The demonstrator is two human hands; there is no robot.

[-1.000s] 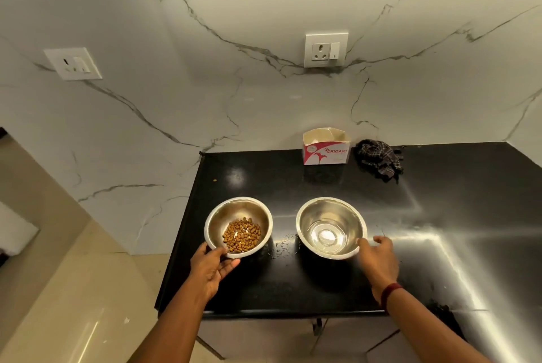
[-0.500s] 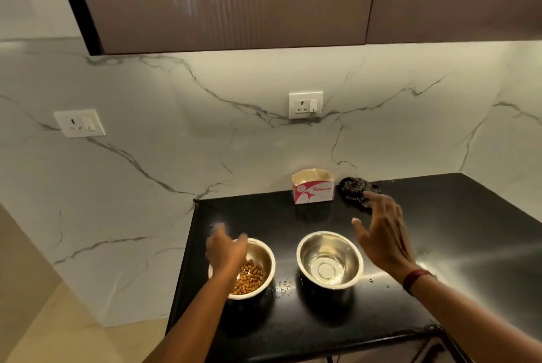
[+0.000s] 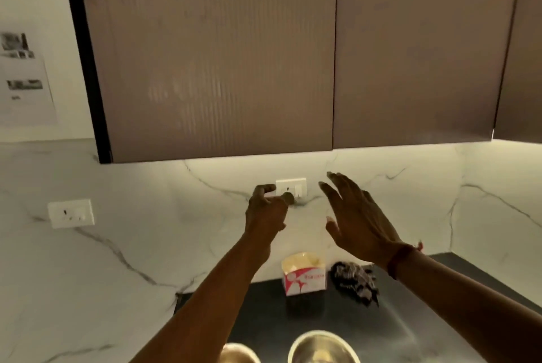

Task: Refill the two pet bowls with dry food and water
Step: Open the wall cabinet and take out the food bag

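Observation:
Two steel bowls sit at the bottom edge of the view on the black counter [image 3: 440,312]: the left bowl [image 3: 239,354] is mostly hidden by my forearm, the right bowl [image 3: 321,346] shows only its far rim. Their contents are out of view. My left hand [image 3: 268,210] is raised in front of the marble wall, fingers curled loosely and holding nothing. My right hand [image 3: 356,216] is raised beside it, fingers spread and empty, a red band on the wrist. Both hands are well above the bowls, just below the wall cabinet [image 3: 220,54].
A small red-and-white carton [image 3: 305,277] stands open at the back of the counter, with a dark crumpled cloth [image 3: 356,282] to its right. A wall socket [image 3: 293,186] is behind my hands, another socket [image 3: 71,213] at the left. Two brown cabinet doors hang overhead.
Both hands left the bowls and rose toward the underside of the wall cabinet. My view tilted upward, so the bowls slid to the bottom edge.

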